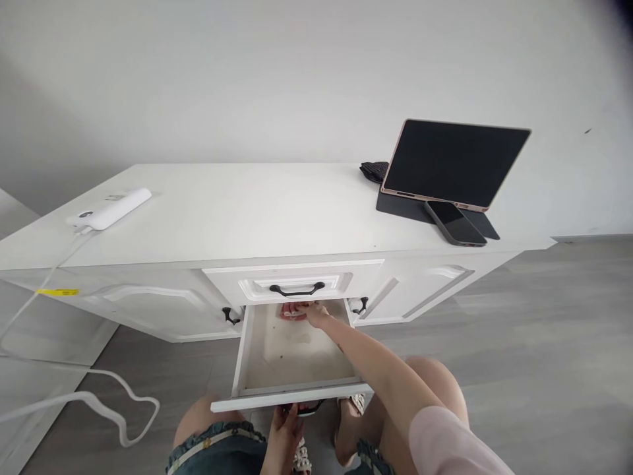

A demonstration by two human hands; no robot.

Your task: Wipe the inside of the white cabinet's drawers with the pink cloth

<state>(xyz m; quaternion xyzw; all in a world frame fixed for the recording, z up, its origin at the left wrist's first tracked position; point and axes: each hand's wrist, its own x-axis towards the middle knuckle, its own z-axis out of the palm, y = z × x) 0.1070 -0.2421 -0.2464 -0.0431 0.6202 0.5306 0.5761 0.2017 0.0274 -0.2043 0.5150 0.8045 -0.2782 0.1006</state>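
The red-and-white item (pixel 291 313) lies under the right hand (pixel 315 314), its fingers stretched over it — whether they grip, I cannot tell. Around that hand is the pulled-out drawer (pixel 297 389); nearer the body, the left hand (pixel 284 435) curls round its black handle (pixel 312 409). Beyond the right hand, rightward — a tablet (pixel 455 161) and phone (pixel 455 224).

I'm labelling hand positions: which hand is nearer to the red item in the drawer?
Right. The right hand has its fingers at the red item, deep in the open drawer; the left hand is farther off, at the drawer's front handle.
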